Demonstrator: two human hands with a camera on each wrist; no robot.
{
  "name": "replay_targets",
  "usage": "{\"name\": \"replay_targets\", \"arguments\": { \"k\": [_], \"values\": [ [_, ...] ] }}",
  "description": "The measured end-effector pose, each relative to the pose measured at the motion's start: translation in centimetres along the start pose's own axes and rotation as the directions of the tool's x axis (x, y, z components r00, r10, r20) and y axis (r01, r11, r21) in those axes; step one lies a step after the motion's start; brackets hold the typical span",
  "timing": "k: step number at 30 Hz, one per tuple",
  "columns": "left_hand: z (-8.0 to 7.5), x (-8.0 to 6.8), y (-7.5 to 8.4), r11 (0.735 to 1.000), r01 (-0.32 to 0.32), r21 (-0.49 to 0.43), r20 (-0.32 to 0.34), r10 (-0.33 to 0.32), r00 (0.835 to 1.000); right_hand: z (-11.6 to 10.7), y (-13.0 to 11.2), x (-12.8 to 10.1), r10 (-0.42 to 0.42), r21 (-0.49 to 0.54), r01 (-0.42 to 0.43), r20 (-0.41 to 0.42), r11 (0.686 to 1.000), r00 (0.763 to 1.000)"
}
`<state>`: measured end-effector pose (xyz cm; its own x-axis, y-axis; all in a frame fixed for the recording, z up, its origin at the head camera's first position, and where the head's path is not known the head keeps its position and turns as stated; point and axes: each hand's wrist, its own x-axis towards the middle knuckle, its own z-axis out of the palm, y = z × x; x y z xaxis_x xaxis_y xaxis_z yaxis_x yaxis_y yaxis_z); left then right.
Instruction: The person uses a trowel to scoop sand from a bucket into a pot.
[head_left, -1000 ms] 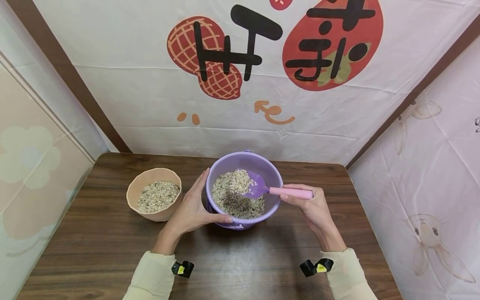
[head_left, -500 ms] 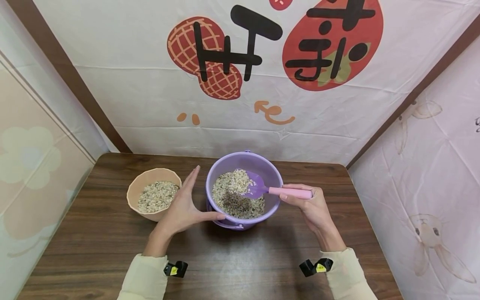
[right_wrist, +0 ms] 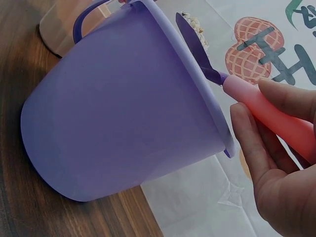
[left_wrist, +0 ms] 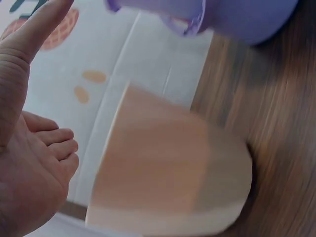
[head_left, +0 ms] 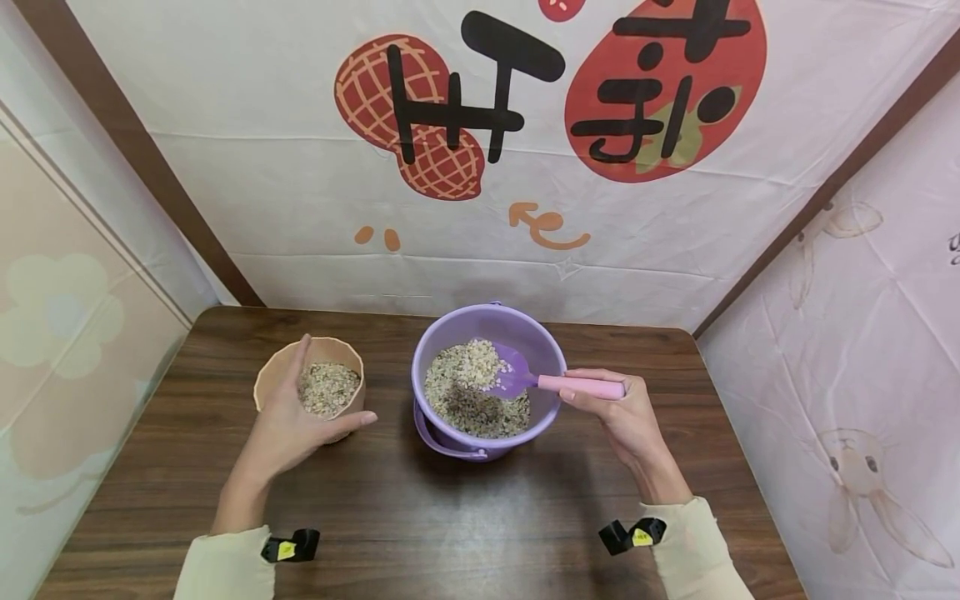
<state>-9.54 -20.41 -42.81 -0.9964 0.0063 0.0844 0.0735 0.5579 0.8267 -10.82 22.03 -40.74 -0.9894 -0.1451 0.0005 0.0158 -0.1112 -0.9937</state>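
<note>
A round purple plastic bucket (head_left: 487, 379) of oats stands mid-table on the dark wooden table (head_left: 450, 517). Left of the bucket, the relaxed left hand (head_left: 288, 421) cups the beige plastic cup (head_left: 330, 412). The right hand (head_left: 622, 412) grips the purple scoop's pink handle (head_left: 581, 385), with the blade inside the bucket.

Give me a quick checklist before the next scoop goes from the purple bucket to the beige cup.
1. Right hand grips the scoop's pink handle: ok.
2. Scoop blade loaded with oats: ok, a small heap sits on it.
3. Purple bucket upright on the table: ok.
4. Left hand steadying the beige cup: not ok, fingers straight, palm beside it.
5. Cup has room: ok, oats lie below the rim.
6. Whether the left hand touches the cup: cannot tell.
</note>
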Motion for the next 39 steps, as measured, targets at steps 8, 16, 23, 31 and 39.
{"name": "replay_targets", "arguments": {
  "k": [8, 16, 23, 31, 39],
  "values": [
    [-2.5, -0.7, -2.8, 0.995, 0.063, 0.079, -0.107, -0.054, 0.993, 0.0, -0.1, 0.0, -0.015, 0.006, 0.015, 0.012, 1.000, 1.000],
    [-2.9, -1.1, -4.8, 0.992, 0.085, 0.095, -0.123, -0.073, 0.990, 0.0, -0.2, 0.0, -0.030, 0.021, 0.029, 0.040, 0.999, 0.999],
    [-2.7, -1.2, -6.2, 0.985, 0.125, 0.117, -0.101, -0.114, 0.988, 0.0, -0.4, -0.1, -0.016, 0.004, 0.016, -0.010, 1.000, 1.000],
    [-2.4, -1.2, -7.0, 0.988, 0.105, 0.113, -0.089, -0.095, 0.991, 0.3, -0.7, -0.2, -0.017, 0.009, 0.017, -0.054, 1.000, 0.998],
    [-2.3, -1.2, -7.1, 0.986, 0.110, 0.121, -0.089, -0.100, 0.991, 1.5, -1.4, -0.1, -0.034, 0.010, 0.034, -0.024, 0.999, 0.999]
  ]
}}
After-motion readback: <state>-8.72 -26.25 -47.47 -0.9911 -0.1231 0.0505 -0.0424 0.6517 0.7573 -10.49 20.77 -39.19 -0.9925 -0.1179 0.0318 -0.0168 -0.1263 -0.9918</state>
